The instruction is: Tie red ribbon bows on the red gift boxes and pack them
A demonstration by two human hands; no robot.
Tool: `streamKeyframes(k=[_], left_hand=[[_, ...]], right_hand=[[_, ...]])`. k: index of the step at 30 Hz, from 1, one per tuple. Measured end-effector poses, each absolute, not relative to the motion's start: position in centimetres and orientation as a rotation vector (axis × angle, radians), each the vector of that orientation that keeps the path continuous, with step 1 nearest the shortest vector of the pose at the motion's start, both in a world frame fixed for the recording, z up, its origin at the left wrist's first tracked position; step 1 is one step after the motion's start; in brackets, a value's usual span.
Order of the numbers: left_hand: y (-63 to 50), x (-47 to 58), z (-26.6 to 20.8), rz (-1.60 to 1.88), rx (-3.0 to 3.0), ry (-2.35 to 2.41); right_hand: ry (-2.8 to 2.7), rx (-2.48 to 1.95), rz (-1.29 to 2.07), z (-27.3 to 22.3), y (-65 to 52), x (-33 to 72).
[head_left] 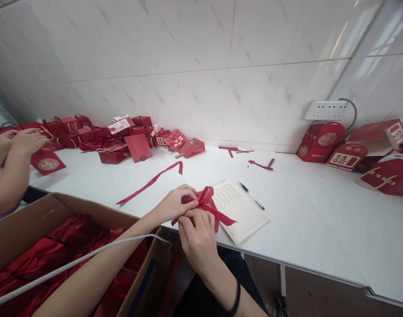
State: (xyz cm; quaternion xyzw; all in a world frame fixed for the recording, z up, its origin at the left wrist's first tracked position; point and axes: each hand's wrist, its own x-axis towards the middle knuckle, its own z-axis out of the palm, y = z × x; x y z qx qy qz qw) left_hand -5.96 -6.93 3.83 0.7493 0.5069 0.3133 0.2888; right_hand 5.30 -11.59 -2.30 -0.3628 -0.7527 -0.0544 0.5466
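Note:
A small red gift box (216, 225) with a red ribbon bow (206, 195) on it is at the table's front edge. My left hand (178, 202) pinches the ribbon at the bow's left side. Just below, my right hand (199, 231) has its fingers curled over the ribbon and the box front, hiding much of both. One ribbon tail (226, 218) sticks out to the right. Beside the box lies a notebook (246, 215) with handwriting, and a pen (252, 195) rests by its upper right edge. A loose red ribbon (152, 181) lies farther back on the left.
A cardboard box (99, 206) full of red items stands at left, with a white cable (89, 254) crossing over it. Red boxes (137, 147) pile along the wall; more boxes (320, 141) stand right, below a power strip (326, 110). Another person's hands (23, 143) work far left.

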Motion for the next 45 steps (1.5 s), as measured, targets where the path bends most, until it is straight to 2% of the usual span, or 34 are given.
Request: streamKeyframes(k=[13,25,30,33,40,45], left_hand=[[-6.9,-5.4,1.8,1.033,1.959,1.39],[-6.7,-5.6,1.7,1.024,1.987,1.352],[-7.0,-6.3,2.5,0.933,2.017,1.287],[-7.6,-7.0,3.3,0.914,2.083,1.304],[-8.4,-8.0,3.8,0.918,2.211,1.367],[-8.1,-7.5,3.3,1.032,2.189,1.389]], right_hand=[[-1.773,-0.618,0.088,-2.2,-11.4,6.9],[-2.0,-0.389,0.16,-0.8,-12.5,9.3],[-1.71,-0.779,0.381,0.7,-9.2,12.6],[-1.762,-0.98,0.632,1.0,-6.4,13.5],[-1.885,-0.948,0.89,1.9,-4.7,12.4],[-1.762,-0.943,1.092,1.7,-5.0,11.8]])
